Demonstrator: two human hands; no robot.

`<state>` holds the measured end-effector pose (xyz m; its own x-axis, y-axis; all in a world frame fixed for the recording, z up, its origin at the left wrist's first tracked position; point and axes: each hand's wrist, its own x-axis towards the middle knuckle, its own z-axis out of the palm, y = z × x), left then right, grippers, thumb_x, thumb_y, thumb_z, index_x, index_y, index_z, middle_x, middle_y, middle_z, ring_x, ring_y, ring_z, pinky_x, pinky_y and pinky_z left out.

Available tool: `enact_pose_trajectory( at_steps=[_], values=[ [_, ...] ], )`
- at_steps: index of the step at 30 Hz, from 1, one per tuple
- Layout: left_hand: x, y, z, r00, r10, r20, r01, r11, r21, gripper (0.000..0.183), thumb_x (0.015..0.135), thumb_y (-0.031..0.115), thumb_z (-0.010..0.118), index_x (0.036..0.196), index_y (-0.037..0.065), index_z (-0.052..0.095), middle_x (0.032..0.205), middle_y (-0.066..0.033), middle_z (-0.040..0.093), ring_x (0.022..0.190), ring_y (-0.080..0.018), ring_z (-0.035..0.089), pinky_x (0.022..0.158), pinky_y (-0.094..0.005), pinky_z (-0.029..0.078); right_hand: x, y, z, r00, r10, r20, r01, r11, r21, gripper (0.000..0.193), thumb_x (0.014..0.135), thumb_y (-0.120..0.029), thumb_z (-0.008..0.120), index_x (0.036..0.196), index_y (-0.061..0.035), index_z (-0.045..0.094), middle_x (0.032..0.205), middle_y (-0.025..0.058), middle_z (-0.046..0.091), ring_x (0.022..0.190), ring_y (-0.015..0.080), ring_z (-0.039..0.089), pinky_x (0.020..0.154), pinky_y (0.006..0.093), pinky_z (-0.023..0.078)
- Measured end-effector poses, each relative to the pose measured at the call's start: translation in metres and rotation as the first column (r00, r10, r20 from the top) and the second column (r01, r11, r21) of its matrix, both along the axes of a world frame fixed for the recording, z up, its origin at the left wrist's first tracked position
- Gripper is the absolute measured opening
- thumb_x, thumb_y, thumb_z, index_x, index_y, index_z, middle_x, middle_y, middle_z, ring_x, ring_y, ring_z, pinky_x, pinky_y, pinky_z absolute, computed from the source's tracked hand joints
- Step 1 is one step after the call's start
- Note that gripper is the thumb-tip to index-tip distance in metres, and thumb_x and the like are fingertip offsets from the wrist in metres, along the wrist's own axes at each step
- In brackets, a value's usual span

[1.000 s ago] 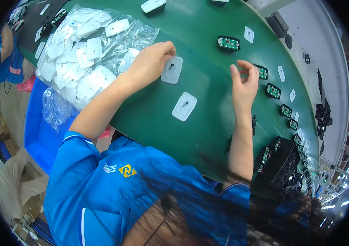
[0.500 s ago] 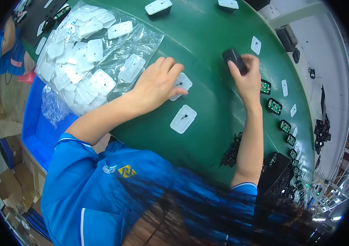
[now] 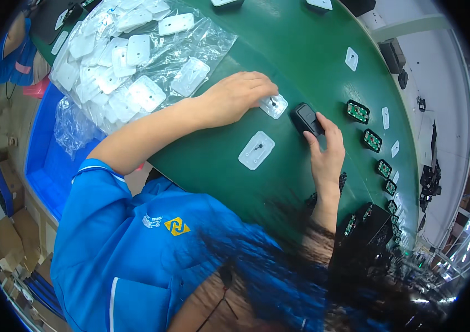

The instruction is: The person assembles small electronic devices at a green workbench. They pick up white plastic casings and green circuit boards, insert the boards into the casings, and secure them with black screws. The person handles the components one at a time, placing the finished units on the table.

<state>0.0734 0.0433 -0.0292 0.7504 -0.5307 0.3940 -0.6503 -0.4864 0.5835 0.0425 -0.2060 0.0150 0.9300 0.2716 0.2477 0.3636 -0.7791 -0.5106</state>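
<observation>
Lettering (image 3: 151, 221) and a yellow emblem (image 3: 177, 226) mark the shirt (image 3: 108, 232); hands (image 3: 235, 98) hold plate (image 3: 276, 108), case (image 3: 306, 118).

The hands (image 3: 234, 98) hold a white plate (image 3: 275, 107) left, a black case (image 3: 306, 119) right.

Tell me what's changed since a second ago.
The right hand, empty then, now holds a black case, brought left and nearer the body. The left hand has shifted right with the white plate. The loose plate still lies on the table.
</observation>
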Motion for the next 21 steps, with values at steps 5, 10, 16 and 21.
enact_pose_trajectory(
  at_steps=[5,10,16,21],
  values=[
    [-0.009,0.015,0.004,0.980,0.101,-0.172,-0.139,0.964,-0.228,0.041,0.082,-0.004,0.053,0.122,0.007,0.052,0.130,-0.0106,0.051,0.118,-0.0298,0.049,0.099,-0.0383,0.042,0.008,0.032,0.005,0.986,0.164,0.044,-0.166,0.984,0.065,0.040,0.075,-0.005,0.069,0.113,-0.0033,0.059,0.109,0.0127,0.062,0.099,0.0292,0.058,0.086,0.0372,0.047],
    [-0.013,0.020,0.002,0.978,0.038,-0.206,-0.089,0.966,-0.244,0.046,0.082,-0.008,0.049,0.125,0.008,0.052,0.134,-0.0094,0.049,0.123,-0.0287,0.047,0.102,-0.0375,0.040,0.019,0.050,-0.002,0.974,0.224,0.029,-0.224,0.975,0.012,0.040,0.075,-0.006,0.069,0.113,-0.0047,0.059,0.110,0.0110,0.062,0.100,0.0280,0.057,0.086,0.0369,0.047],
    [-0.014,0.021,-0.006,0.990,0.015,-0.143,-0.037,0.987,-0.157,0.047,0.082,-0.006,0.047,0.127,0.009,0.052,0.132,-0.0086,0.051,0.125,-0.0272,0.046,0.104,-0.0371,0.039,0.020,0.060,-0.003,0.968,0.248,0.028,-0.246,0.968,-0.044,0.040,0.075,-0.007,0.068,0.114,-0.0043,0.058,0.109,0.0106,0.062,0.098,0.0275,0.057,0.084,0.0367,0.048],
    [-0.013,0.021,-0.011,1.000,0.009,0.005,-0.008,1.000,-0.029,0.049,0.081,-0.006,0.049,0.127,0.008,0.052,0.131,-0.0079,0.052,0.124,-0.0269,0.047,0.104,-0.0368,0.039,0.012,0.067,-0.004,0.976,0.205,0.079,-0.188,0.965,-0.184,0.039,0.074,-0.006,0.068,0.113,-0.0033,0.059,0.107,0.0095,0.061,0.095,0.0261,0.058,0.078,0.0359,0.050]
  ],
)
